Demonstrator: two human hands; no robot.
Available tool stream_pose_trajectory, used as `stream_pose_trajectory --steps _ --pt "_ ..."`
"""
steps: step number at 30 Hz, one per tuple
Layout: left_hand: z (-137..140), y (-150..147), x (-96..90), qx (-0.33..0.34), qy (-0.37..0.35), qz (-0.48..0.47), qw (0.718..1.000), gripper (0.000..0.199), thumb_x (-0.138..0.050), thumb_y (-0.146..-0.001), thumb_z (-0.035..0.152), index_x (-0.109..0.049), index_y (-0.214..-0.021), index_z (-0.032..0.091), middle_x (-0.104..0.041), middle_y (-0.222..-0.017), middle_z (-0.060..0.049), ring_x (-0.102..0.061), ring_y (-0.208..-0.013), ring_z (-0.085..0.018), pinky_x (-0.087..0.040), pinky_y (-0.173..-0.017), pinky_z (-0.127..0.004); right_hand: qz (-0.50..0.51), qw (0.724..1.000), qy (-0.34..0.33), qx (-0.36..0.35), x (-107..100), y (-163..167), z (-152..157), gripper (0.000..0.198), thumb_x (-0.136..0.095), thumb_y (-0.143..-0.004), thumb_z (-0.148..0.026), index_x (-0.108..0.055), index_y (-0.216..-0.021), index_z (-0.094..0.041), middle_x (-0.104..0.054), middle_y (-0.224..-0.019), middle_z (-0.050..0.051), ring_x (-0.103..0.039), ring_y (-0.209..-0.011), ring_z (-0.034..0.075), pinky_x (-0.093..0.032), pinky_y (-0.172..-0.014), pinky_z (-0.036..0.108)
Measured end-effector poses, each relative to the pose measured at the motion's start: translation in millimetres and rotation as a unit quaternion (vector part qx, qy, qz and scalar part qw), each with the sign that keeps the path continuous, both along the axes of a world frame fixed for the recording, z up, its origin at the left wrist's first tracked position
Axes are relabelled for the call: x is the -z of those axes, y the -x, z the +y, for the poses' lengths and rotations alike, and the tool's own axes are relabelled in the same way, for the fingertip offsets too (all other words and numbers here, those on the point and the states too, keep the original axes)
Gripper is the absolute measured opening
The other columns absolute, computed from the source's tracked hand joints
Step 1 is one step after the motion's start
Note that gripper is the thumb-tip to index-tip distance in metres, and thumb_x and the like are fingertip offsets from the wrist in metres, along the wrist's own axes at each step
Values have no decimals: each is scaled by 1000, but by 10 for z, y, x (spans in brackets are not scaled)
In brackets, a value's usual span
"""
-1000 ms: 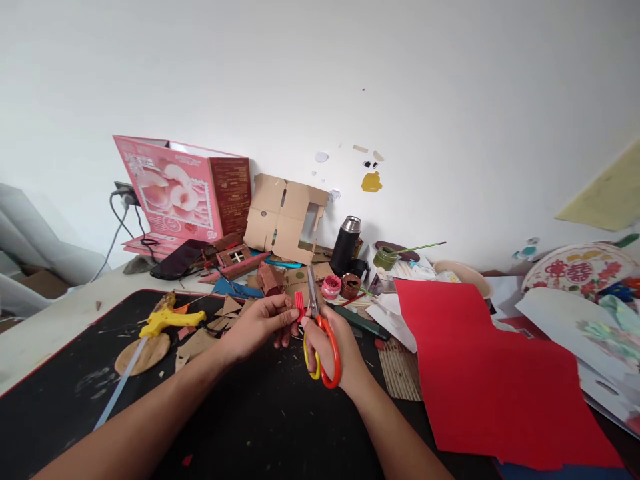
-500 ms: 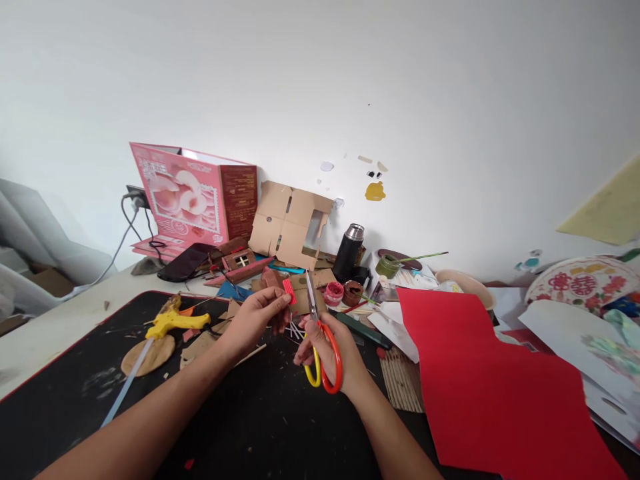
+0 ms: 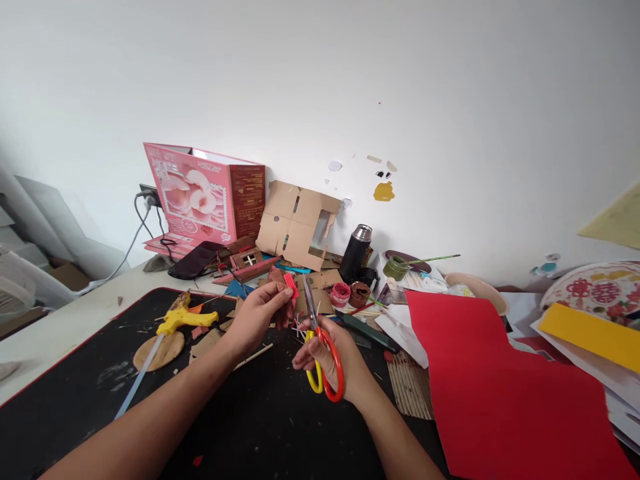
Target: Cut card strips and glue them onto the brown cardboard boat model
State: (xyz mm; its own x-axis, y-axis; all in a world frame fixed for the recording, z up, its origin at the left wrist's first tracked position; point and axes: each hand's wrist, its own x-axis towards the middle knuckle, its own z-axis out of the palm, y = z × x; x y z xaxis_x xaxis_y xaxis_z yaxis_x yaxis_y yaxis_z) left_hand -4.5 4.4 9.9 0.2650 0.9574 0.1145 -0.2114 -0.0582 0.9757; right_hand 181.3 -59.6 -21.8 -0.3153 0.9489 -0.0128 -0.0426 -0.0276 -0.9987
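Observation:
Between the thumb and fingers of my left hand (image 3: 259, 317) is a small red piece of paper (image 3: 291, 285), pinched with its end sticking up. My right hand (image 3: 334, 353) grips a pair of scissors (image 3: 320, 353) with one red and one yellow handle loop. The scissor blades (image 3: 309, 300) point up and away, close together, just right of the red piece and seemingly apart from it. Both hands are above the black mat (image 3: 235, 420). A small red scrap (image 3: 198, 461) lies on the mat near the front.
On the left a yellow glue gun (image 3: 187, 319) rests by a round wooden disc (image 3: 173, 350). Behind stand a pink box (image 3: 195, 200), a cardboard sheet (image 3: 300, 223), a black thermos (image 3: 356, 255) and paint jars (image 3: 341, 293). Large red paper (image 3: 500, 380) covers the right side.
The view has shifted slightly left, so things appear further right. Yellow paper now shows at the right edge. Both hands keep their holds in nearly the same pose.

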Motion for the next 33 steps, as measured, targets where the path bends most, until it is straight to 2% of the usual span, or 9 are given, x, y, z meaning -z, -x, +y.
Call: stream_pose_trajectory --steps 3,4,8,10,17,33 --pt "6 8 16 -2 1 -8 1000 55 -85 -78 69 -62 -73 19 -62 -58 2 -52 -46 -10 -41 -46 -22 -15 999 -30 -16 -9 -6 -19 94 -67 -74 -98 -58 -125 -19 -78 -85 9 -81 -86 29 -62 -83 40" --pt "8 11 24 -3 0 -11 1000 55 -85 -79 68 -62 -73 19 -62 -58 2 -52 -46 -10 -40 -46 -22 -19 999 -34 -22 -16 -1 -30 94 -67 -74 -97 -58 -126 -19 -78 -88 9 -81 -86 28 -61 -83 39" --pt "20 22 44 -6 -2 -22 1000 52 -86 -80 65 -63 -75 19 -63 -59 2 -53 -47 -10 -40 -46 -22 -33 999 10 -4 -55 46 -73 85 -64 -81 -95 -58 -119 -20 -71 -80 2 -71 -56 18 -54 -56 28" --pt "23 24 46 -6 -3 -25 1000 52 -86 -80 65 -63 -74 19 -63 -59 2 -52 -46 -10 -40 -46 -22 -40 999 23 18 -73 66 -85 78 -61 -86 -92 -59 -114 -20 -67 -74 -1 -66 -47 15 -50 -50 25" --pt "26 15 52 -4 -2 -23 1000 53 -88 -77 65 -61 -74 19 -63 -57 3 -52 -44 -10 -41 -46 -22 -51 998 33 23 -77 77 -93 70 -61 -90 -87 -60 -109 -20 -62 -66 -5 -63 -43 13 -49 -46 23" --pt "-43 -18 28 16 -5 6 1000 52 -88 -78 63 -59 -75 20 -65 -57 3 -55 -45 -11 -44 -48 -23 -92 995 15 21 -81 56 -128 61 -62 -95 -79 -63 -111 -21 -63 -70 -4 -66 -47 14 -50 -49 24"
